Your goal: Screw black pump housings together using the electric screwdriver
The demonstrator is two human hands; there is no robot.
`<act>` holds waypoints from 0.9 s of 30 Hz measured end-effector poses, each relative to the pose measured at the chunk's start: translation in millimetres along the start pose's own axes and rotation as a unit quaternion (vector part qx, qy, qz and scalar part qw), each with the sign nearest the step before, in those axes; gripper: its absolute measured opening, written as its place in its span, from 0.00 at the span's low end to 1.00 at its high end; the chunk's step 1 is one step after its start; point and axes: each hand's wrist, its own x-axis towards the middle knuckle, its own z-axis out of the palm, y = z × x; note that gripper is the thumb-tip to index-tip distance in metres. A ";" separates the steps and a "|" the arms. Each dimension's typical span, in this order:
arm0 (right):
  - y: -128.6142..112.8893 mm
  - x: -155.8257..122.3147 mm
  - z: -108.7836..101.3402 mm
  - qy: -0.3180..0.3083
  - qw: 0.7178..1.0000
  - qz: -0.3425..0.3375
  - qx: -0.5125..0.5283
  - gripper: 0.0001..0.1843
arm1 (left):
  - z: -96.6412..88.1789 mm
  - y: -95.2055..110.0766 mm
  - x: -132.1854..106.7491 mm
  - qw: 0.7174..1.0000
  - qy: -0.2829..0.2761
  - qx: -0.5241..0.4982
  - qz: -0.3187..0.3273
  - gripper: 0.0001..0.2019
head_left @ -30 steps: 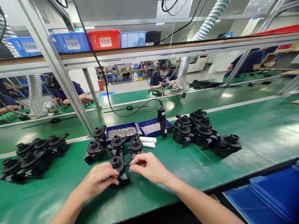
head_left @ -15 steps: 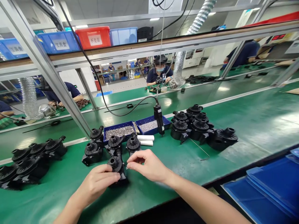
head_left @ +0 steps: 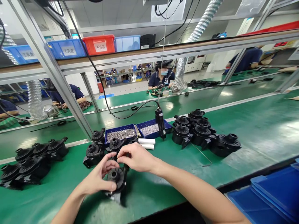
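Note:
My left hand [head_left: 99, 177] grips a black plastic pump housing [head_left: 118, 180], lifted and tilted toward me above the green belt [head_left: 163, 186]. Over the housing's far rim, my right hand [head_left: 135, 157] is closed in a pinch with its fingertips at the rim; what it pinches is too small to make out. Just behind my hands stand three more black housings [head_left: 93, 152]. Beyond them lie two blue trays of small silver screws [head_left: 120, 134], and an electric screwdriver [head_left: 160, 123] hangs on a cable.
A cluster of black housings [head_left: 203, 132] sits at right, another group [head_left: 30, 158] at left. Two white cylinders [head_left: 146, 143] lie by the trays, a thin wire [head_left: 203, 155] at right. Blue bins [head_left: 275, 196] sit below the edge. Other people work across the line.
My left hand has lifted and tipped the housing toward me. My right hand moved left, from beside the housing to over its far rim.

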 end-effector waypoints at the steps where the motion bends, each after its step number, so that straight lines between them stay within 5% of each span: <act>1: -1.2 1.9 1.2 -0.027 0.999 0.006 -0.018 0.07 | -4.3 -5.1 -1.1 0.998 -0.052 -0.022 -0.004 0.62; 4: -5.3 4.0 6.3 -0.125 0.990 0.035 -0.061 0.06 | -15.0 -20.9 -3.8 0.986 -0.150 -0.065 -0.028 0.69; 7: -10.5 1.9 9.1 -0.179 0.978 0.066 -0.082 0.04 | -18.8 -28.6 -4.9 0.983 -0.164 -0.068 -0.049 0.69; 27: -21.8 -17.4 17.3 -0.145 0.971 0.076 -0.175 0.09 | -12.2 -10.9 -8.9 0.987 -0.155 -0.025 -0.035 0.68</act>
